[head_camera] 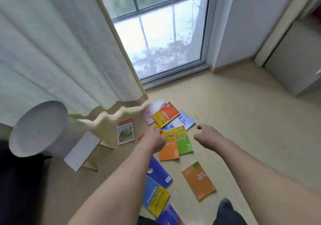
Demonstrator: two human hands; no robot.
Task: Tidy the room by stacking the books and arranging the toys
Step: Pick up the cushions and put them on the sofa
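Several thin books lie scattered on the tan floor (243, 120). An orange book marked 6 (165, 114) tops a far heap with a pink book (147, 116) and a white-blue book (185, 120). Nearer lie an orange book marked 5 (169, 149) and a green book marked 7 (184, 143). My left hand (155, 138) is over the top left corner of the orange 5 book, its fingers curled down out of sight. My right hand (206, 134) hovers to the right of the green book, loosely curled and holding nothing.
A lone orange book (198, 180), a purple book (159, 171), a blue-yellow book (155, 197) and a small picture book (126, 132) lie around. A round white disc (38, 129), a white board (81, 151), a curtain (60, 51) and a glass door (165, 33) border the floor.
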